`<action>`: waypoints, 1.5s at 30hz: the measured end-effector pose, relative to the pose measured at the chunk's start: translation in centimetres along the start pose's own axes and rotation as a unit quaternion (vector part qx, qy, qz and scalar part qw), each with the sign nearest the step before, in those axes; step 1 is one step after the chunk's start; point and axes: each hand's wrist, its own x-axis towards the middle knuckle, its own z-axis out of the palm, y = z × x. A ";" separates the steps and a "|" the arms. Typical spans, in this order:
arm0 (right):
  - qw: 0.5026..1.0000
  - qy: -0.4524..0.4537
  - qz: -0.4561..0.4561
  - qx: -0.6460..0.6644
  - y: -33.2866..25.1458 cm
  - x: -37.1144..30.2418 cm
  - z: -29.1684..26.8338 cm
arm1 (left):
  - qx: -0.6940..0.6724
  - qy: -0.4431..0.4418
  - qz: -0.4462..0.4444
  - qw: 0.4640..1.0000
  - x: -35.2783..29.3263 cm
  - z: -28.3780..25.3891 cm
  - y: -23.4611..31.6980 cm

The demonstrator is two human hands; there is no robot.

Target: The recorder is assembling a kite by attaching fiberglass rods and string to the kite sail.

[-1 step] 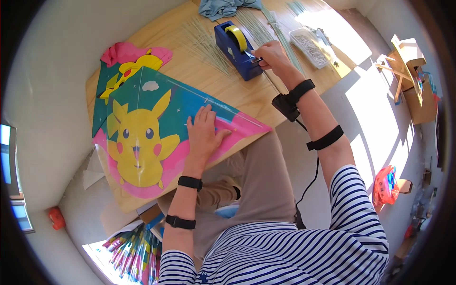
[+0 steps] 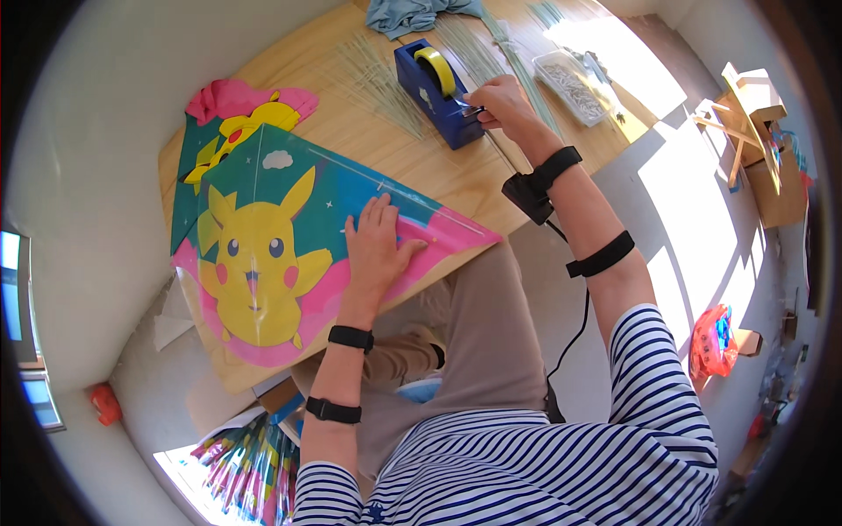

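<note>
A triangular kite (image 2: 338, 188) in teal, blue and pink, printed with a yellow cartoon animal, lies on the wooden table. My left hand (image 2: 377, 241) rests flat on its right half, fingers stretched out. Beyond the kite stands a blue tape dispenser (image 2: 456, 130) carrying a roll of yellow-cored tape (image 2: 438, 68). Close at the dispenser's right end, my right hand (image 2: 504, 103) is closed in a pinch. A small dark item (image 2: 474, 111) with a shiny part shows at its fingertips; its kind is unclear.
Folded pink, yellow and teal sheets (image 2: 219, 131) lie behind the kite. Thin pale rods (image 2: 377, 83) spread across the table's far part. A clear box (image 2: 570, 88) of small white pieces stands right of the dispenser, and a blue cloth (image 2: 412, 16) lies at the back.
</note>
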 end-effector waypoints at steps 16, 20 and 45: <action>0.991 -0.076 0.007 0.113 1.8 -0.5 -0.8 | 0.004 0.005 0.012 1.000 -0.1 0.2 -0.2; 0.988 -0.085 0.005 0.125 2.2 -0.3 -1.0 | 0.005 0.005 0.011 1.000 0.0 0.3 -0.1; 0.901 -0.104 0.096 0.410 7.7 -4.2 -1.2 | -0.020 0.008 -0.004 1.000 -0.1 0.1 0.1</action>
